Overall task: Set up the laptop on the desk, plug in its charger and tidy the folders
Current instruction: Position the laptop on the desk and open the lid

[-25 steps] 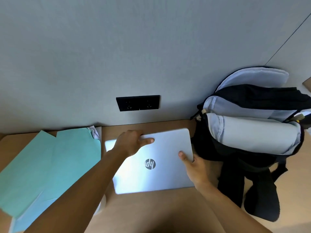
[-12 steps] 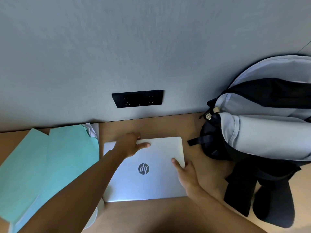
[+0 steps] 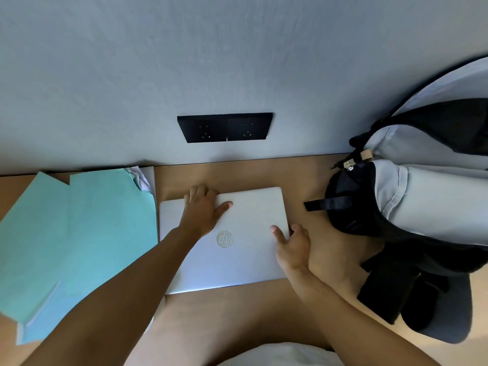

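Gaping backpack (image 3: 422, 196) beside hands-held closed laptop (image 3: 250, 215)

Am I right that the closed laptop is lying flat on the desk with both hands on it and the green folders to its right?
Not quite. The head view shows the green folders to the left of the closed laptop, with a backpack on its right. The rest holds: left hand and right hand are both on it.
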